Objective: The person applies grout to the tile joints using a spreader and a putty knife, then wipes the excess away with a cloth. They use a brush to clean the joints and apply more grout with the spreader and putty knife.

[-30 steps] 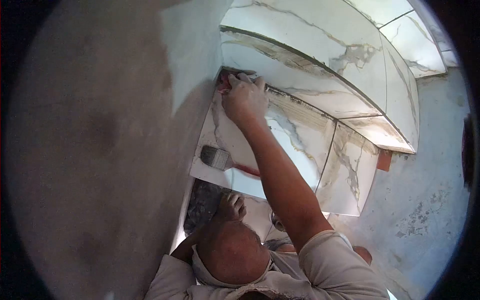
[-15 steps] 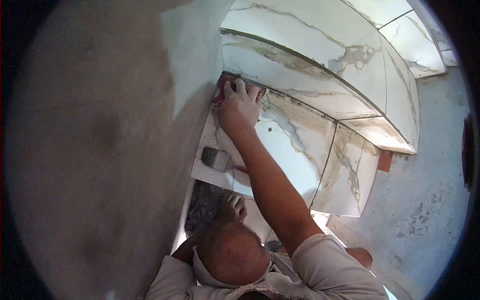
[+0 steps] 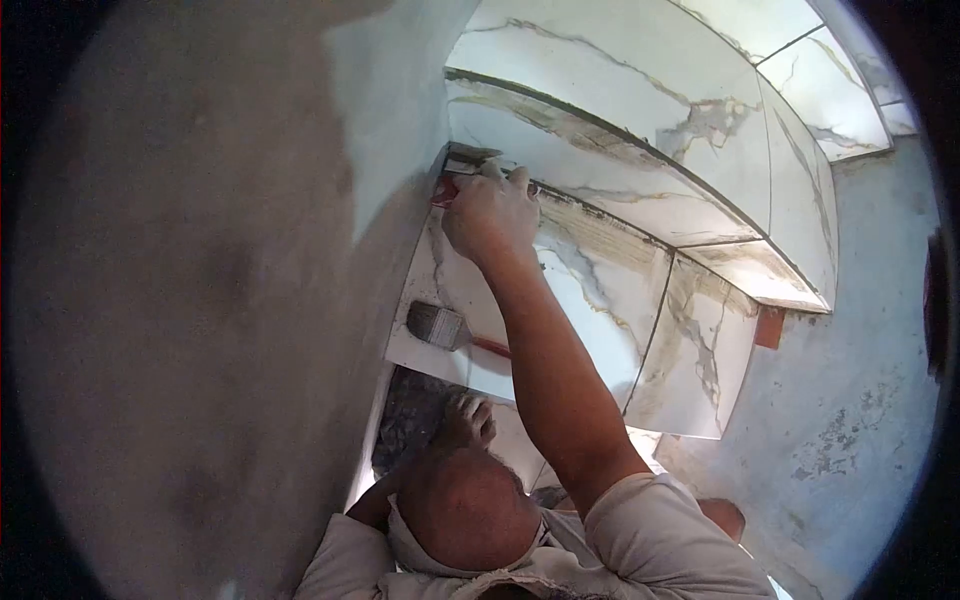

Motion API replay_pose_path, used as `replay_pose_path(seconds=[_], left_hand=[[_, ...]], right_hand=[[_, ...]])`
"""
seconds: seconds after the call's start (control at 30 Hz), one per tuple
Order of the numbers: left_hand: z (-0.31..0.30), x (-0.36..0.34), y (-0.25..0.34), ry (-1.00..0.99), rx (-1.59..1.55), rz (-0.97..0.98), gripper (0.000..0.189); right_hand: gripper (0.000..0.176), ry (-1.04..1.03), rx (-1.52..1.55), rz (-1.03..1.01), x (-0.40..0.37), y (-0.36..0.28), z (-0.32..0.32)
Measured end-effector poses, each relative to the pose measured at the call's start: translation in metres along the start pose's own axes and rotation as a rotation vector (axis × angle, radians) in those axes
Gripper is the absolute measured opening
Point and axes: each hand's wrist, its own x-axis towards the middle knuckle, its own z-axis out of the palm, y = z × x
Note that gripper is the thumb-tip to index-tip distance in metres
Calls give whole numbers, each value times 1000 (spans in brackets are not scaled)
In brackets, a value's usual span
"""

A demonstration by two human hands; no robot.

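Note:
My right hand (image 3: 492,215), dusty with grey powder, has its fingers wrapped over a red object (image 3: 446,191) in the corner where the tiled step meets the wall; most of that object is hidden under the hand. A flat paintbrush (image 3: 437,326) with grey bristles and a reddish handle lies on the marbled tile (image 3: 480,285), its handle end behind my right forearm. Lower down, my left hand (image 3: 472,418) has curled fingers beside the dark gap below the step's edge; what is in them, if anything, is hidden.
A plain plastered wall (image 3: 200,300) rises close on the left. Above stands a marbled tiled riser (image 3: 600,190) with an overhanging edge. A small reddish-brown block (image 3: 769,326) sits at the step's right end, near a blue-grey wall (image 3: 850,330). A bent knee shows at the bottom.
My right hand has shifted slightly to the right along the joint, uncovering some of the dark corner behind it. More of the brush handle shows. My left hand has barely moved.

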Motion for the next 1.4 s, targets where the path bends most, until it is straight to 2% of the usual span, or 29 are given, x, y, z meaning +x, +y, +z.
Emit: replay_pose_path(seconds=[0.1,0.23,0.33,0.4,0.43,0.5,0.6,0.7,0.8,0.9,1.1,1.13,1.2,1.33,1.4], left_hand=[[5,0,-2,10,-3,9,28],[3,-2,-3,-14,14,26,28],[14,-9,-5,67,38,2,29],[13,-12,-4,19,10,-12,30],[12,-10,-7,-30,-12,-21,31],[11,-8,-7,-46,-26,-35,31],[7,-5,0,-43,-29,-54,31],[5,-8,0,-33,2,-22,29],[17,-13,-9,-30,11,-11,27],[15,-9,-7,-3,12,-15,27],[17,-11,-4,0,19,-33,29],[20,-11,-7,31,4,-52,29],[15,-9,-6,22,11,-40,29],[11,-4,-2,7,-24,-43,27],[6,-2,2,3,-7,-29,26]], right_hand=[[36,31,-50,63,0,-5,-6],[35,119,-27,120,4,-7,14],[34,60,-61,31,1,0,11],[34,-164,-67,-2,-6,3,-12],[34,-157,-70,-5,-6,7,-12],[31,140,-27,-42,-7,18,-1],[33,160,-13,42,3,16,15],[35,119,-40,-50,-11,16,9],[36,31,32,-22,-22,14,-14],[40,167,76,36,-14,24,0],[48,228,31,37,-17,20,36],[48,231,33,35,-20,22,35],[47,97,-43,-52,-30,24,23],[47,181,83,-74,-32,19,4],[45,201,57,10,-16,12,6]])
